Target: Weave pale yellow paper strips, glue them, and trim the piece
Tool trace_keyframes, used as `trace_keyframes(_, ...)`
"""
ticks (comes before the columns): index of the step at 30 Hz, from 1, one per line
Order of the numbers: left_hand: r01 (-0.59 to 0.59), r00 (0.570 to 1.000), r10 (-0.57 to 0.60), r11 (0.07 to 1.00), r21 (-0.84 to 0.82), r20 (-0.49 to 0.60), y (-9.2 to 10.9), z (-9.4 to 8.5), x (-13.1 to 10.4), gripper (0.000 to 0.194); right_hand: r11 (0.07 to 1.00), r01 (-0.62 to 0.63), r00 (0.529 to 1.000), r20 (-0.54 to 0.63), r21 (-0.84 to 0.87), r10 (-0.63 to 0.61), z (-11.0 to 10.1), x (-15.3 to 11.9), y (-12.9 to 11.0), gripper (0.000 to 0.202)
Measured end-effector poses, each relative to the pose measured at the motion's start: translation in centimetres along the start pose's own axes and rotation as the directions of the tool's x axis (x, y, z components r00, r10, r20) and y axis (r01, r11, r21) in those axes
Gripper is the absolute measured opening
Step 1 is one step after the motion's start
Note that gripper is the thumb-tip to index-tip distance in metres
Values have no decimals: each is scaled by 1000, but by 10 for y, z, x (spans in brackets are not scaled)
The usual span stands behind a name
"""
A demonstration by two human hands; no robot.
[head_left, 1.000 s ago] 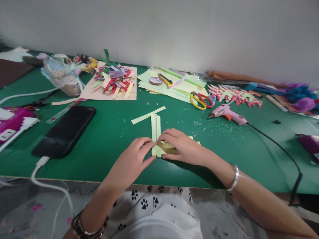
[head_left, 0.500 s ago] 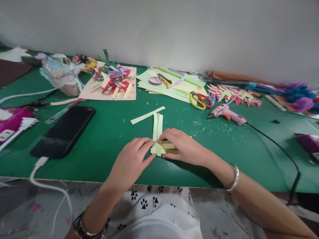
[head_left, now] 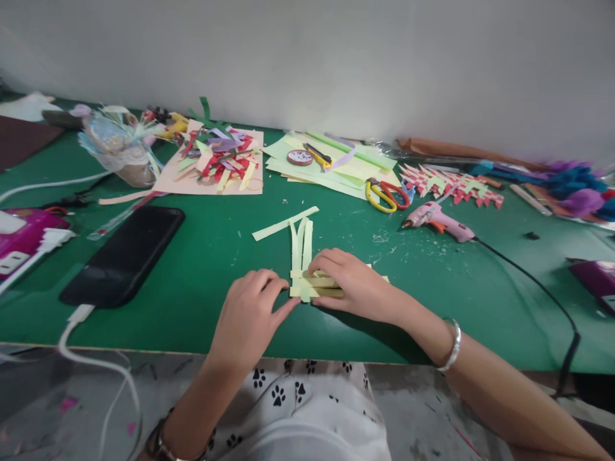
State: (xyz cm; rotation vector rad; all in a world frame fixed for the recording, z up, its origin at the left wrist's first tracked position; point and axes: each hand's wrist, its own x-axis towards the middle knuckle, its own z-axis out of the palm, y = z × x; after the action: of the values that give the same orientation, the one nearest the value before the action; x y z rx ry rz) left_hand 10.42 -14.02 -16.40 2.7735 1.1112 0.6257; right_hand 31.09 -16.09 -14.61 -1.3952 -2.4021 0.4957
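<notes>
Pale green and yellow paper strips lie crossed on the green table, woven together at their lower end. Several upright strips fan out away from me, and yellow ones run to the right beneath my right hand. That hand is curled over the woven part, gripping the yellow strips between thumb and fingers. At the weave's left edge is my left hand, its thumb and forefinger apart, with the thumb tip by the lower corner. One loose pale green strip rests just beyond the upright ones.
A black phone on a white cable lies at left. To the right are a pink glue gun with a black cord and scissors. Behind are paper sheets and a pink sheet bearing cut strips.
Another upright strip now shows at the left of the fan, and the upright strips stand more apart. My left fingers have drawn back slightly to the left; my right hand stays in place.
</notes>
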Motion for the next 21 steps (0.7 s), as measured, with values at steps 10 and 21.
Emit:
trace_keyframes(10, -92, 996, 89, 977, 192, 20, 6, -8, 0, 18, 1000, -9, 1000, -5, 22, 9, -2, 1, -4, 28)
trace_keyframes(21, -137, 989, 142, 983, 124, -32, -5, -6, 0, 30, 995, -85, 995, -39, 58, 87, -11, -1, -7, 31)
